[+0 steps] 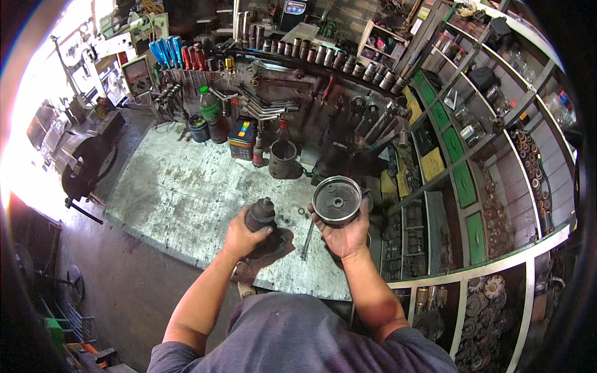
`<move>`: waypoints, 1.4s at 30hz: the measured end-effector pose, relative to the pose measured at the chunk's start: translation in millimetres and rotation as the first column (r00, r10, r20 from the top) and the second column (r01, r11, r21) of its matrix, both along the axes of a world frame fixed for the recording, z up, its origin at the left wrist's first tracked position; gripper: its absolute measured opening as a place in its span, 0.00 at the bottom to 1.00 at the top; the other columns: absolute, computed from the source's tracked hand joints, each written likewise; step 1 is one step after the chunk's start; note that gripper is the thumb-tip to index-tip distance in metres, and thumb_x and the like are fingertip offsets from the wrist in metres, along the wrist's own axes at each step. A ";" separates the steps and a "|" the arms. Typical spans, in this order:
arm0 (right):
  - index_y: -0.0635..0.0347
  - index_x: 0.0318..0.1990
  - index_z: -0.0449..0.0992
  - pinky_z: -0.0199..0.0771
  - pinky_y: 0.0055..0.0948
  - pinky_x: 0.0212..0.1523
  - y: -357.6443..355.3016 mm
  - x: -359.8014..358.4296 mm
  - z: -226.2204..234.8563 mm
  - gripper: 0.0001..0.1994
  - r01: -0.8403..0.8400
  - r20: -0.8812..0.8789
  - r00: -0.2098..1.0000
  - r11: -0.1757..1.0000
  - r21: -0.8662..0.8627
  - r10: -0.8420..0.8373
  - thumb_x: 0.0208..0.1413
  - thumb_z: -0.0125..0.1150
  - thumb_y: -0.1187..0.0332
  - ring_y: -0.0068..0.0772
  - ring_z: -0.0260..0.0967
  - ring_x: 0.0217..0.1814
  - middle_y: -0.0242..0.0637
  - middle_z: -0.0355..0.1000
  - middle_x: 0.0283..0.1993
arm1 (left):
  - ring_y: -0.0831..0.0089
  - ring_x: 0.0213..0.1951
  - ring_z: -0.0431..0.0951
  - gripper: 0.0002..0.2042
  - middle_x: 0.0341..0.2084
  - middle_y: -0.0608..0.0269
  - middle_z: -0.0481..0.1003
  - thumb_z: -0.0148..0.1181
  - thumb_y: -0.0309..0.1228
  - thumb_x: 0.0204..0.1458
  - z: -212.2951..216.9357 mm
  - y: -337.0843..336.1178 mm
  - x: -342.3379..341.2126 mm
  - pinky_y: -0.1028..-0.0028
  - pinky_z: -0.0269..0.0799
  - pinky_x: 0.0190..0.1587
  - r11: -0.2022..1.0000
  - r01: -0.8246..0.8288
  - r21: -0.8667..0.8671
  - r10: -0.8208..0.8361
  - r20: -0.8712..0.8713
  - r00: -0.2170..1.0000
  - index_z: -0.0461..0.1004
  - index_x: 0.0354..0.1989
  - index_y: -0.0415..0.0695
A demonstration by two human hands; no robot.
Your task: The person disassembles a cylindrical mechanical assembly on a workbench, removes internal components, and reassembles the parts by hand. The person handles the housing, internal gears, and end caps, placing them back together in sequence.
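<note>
My left hand (241, 235) is closed round a dark, ribbed cylindrical metal part (260, 214) with a short stepped stub on top, held upright above the workbench. On my right palm rests a round, shallow metal cup (337, 200) with a raised centre bore; its open side faces up and my fingers curl round its rim. Between the hands, a long thin bolt (307, 241) lies on the bench, with a small washer (301, 211) beyond it. My right hand (348, 238) partly hides the cup's underside.
The pale, stained workbench (180, 180) carries a hollow metal cylinder (283, 159), a dark box (243, 138) and a green-capped bottle (210, 109) at the back. Sockets (319, 56) line a rail behind. Shelves with green drawers (453, 145) stand at the right.
</note>
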State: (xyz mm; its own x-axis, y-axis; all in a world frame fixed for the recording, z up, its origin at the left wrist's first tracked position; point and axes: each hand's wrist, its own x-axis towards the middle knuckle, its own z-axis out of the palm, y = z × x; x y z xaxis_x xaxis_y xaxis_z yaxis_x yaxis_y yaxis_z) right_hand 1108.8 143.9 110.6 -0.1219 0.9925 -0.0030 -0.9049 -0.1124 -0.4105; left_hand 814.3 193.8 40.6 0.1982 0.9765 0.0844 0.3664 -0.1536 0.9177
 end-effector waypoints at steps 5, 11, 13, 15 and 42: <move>0.58 0.81 0.63 0.82 0.63 0.69 -19.2 8.2 -5.8 0.59 -0.075 -0.079 0.994 0.994 0.080 0.081 0.53 0.71 0.23 0.73 0.73 0.73 0.59 0.70 0.76 | 0.52 0.57 0.87 0.39 0.53 0.43 0.86 0.84 0.42 0.46 -2.3 0.9 0.1 0.57 0.80 0.64 0.999 -0.003 -0.048 0.002 -0.024 1.000 0.77 0.66 0.35; 0.58 0.82 0.61 0.85 0.63 0.66 -24.9 8.2 0.5 0.62 -0.130 -0.107 0.983 0.978 0.166 0.148 0.50 0.75 0.23 0.74 0.74 0.71 0.69 0.66 0.76 | 0.50 0.56 0.87 0.40 0.53 0.42 0.86 0.84 0.43 0.45 0.3 1.5 3.2 0.56 0.79 0.63 0.999 -0.018 -0.038 0.017 -0.036 0.999 0.76 0.66 0.35; 0.59 0.82 0.61 0.86 0.63 0.66 -26.6 7.4 1.8 0.62 -0.133 -0.110 0.982 0.978 0.160 0.151 0.50 0.75 0.23 0.74 0.74 0.70 0.69 0.66 0.76 | 0.49 0.56 0.87 0.41 0.53 0.42 0.86 0.84 0.44 0.45 0.8 1.7 3.8 0.56 0.79 0.63 0.999 -0.019 -0.040 0.017 -0.047 0.999 0.76 0.66 0.35; 0.59 0.81 0.61 0.86 0.63 0.65 -28.1 7.3 2.4 0.62 -0.122 -0.117 0.983 0.980 0.157 0.141 0.50 0.75 0.23 0.74 0.74 0.70 0.68 0.67 0.76 | 0.48 0.57 0.87 0.41 0.53 0.41 0.86 0.84 0.44 0.46 0.7 2.1 3.6 0.55 0.79 0.63 0.999 -0.022 -0.040 0.019 -0.062 0.998 0.76 0.67 0.35; 0.57 0.80 0.64 0.85 0.62 0.63 -27.3 1.7 -3.7 0.57 -0.074 0.016 0.997 0.997 0.028 0.073 0.55 0.69 0.23 0.72 0.75 0.70 0.66 0.70 0.75 | 0.47 0.57 0.86 0.39 0.52 0.41 0.85 0.83 0.44 0.44 3.9 0.6 3.4 0.54 0.78 0.64 0.997 -0.020 -0.074 0.018 -0.029 0.999 0.77 0.63 0.35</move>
State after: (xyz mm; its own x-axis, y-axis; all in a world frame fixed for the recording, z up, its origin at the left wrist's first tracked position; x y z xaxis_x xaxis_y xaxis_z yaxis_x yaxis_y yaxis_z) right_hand 1110.5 116.6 106.9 -0.1946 0.9806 0.0226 -0.8883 -0.1664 -0.4280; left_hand 817.6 194.4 44.5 0.1812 0.9834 0.0061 0.3944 -0.0783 0.9156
